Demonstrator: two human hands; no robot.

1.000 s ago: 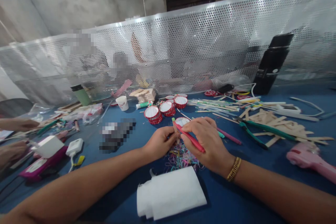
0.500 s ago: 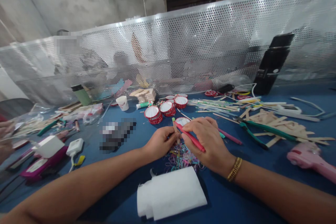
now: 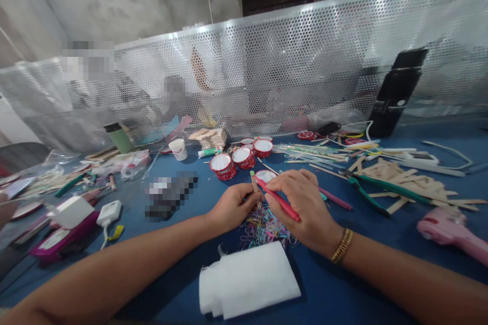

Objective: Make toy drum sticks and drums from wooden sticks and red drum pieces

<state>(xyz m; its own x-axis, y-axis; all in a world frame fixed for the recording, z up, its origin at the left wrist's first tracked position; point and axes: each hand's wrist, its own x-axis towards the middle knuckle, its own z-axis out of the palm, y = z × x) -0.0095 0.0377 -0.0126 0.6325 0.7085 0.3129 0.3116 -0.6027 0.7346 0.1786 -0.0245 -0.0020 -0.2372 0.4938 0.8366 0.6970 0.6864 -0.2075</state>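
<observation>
My left hand (image 3: 233, 206) pinches a wooden craft stick (image 3: 254, 183) upright; its top end is green. My right hand (image 3: 310, 208), with a gold bracelet at the wrist, grips a red pen (image 3: 282, 204). The pen's tip is close against the stick's upper part; I cannot tell whether they touch. Under both hands lies a heap of colourful small bands (image 3: 263, 228). A folded white cloth or tissue (image 3: 249, 282) rests nearer to me. Just beyond my fingers is a round white-topped piece (image 3: 266, 175), partly hidden by the right hand.
Red-and-white round tins (image 3: 223, 167) stand ahead, with a paper cup (image 3: 178, 150) to their left. Green-handled pliers (image 3: 389, 188) lie on wooden sticks at right, near a pink glue gun (image 3: 453, 231). A perforated metal screen (image 3: 285, 71) crosses the back. Another person's blurred hand is at far left.
My hands, the stick and the pen have barely shifted. At the far left, the other person's hand has moved, and a person behind the screen has moved slightly left.
</observation>
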